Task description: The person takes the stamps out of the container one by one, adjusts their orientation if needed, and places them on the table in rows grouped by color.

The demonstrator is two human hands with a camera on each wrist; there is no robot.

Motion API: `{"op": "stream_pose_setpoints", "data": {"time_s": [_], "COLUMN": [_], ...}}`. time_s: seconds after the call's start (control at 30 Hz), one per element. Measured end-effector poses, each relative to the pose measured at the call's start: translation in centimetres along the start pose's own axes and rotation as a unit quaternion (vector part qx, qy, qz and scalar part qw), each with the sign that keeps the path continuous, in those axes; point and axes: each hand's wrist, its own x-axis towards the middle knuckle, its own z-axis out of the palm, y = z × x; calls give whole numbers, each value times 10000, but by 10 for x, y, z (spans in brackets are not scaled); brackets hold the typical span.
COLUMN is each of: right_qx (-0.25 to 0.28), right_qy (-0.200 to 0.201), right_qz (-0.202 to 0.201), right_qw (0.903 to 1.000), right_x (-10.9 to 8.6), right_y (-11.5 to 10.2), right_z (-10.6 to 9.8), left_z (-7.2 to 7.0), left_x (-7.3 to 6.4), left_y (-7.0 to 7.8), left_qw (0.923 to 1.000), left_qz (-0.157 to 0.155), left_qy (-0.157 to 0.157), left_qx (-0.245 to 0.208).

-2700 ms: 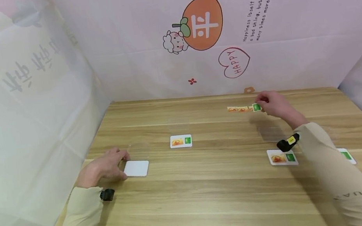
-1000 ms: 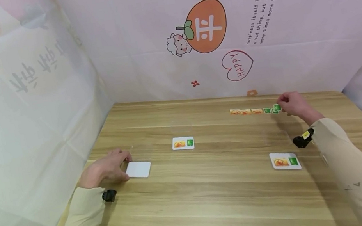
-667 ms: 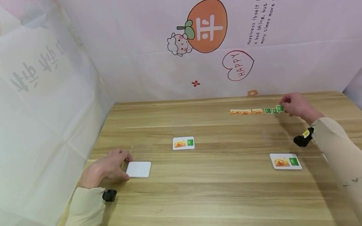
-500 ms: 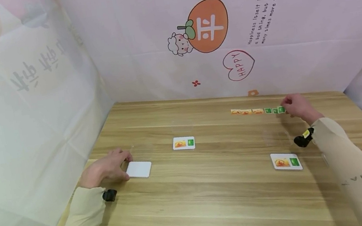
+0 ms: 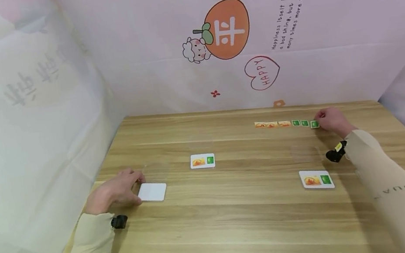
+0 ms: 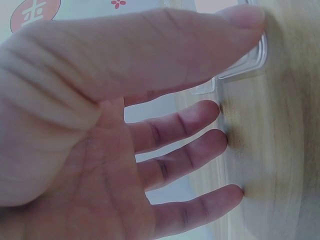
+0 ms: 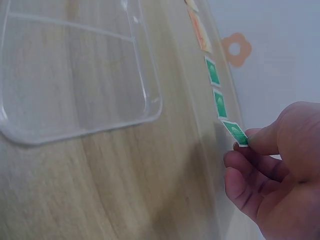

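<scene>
Here, right hand pinches rightmost green square.

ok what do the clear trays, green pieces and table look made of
Clear trays: probably thin, glossy moulded plastic; they look see-through, with bright highlights along rounded edges.
Green pieces: likely thin paper or card; flat, printed, white-bordered; finish unclear.
Table: wood or wood-effect laminate, satin finish; streaky grain and soft sheen show, but the core can't be told.
</scene>
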Motion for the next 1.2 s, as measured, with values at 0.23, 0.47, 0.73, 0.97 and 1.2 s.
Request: {"op": "stream_pose_setpoints", "data": {"time_s": [0.23,0.47,0.73,0.97,1.2], "right_qx": [-74,168,158,148,-42], "right_qy": [77,-44,20,40,75], "right_qz": [53,209,237,103,96], "right_qw": [9999,9996,9996,9998,9999], "right_x": [5,6,8,15,20], "right_y": [2,0,-1,5,8], "right_z": [2,2,5,6,8], "left_z": [1,2,0,1,0], "left_x": [-1,-1,-3,-2,-3], "left_y": [-3,-5,-4,-2,-2], "left_qw": [10000,10000,10000,10000,10000], "left_qz": [0,32,-15,-9,11], "left_qy": [0,47,15,-6,7], "left_qx": [-27,2,-44,-11,-33]}}
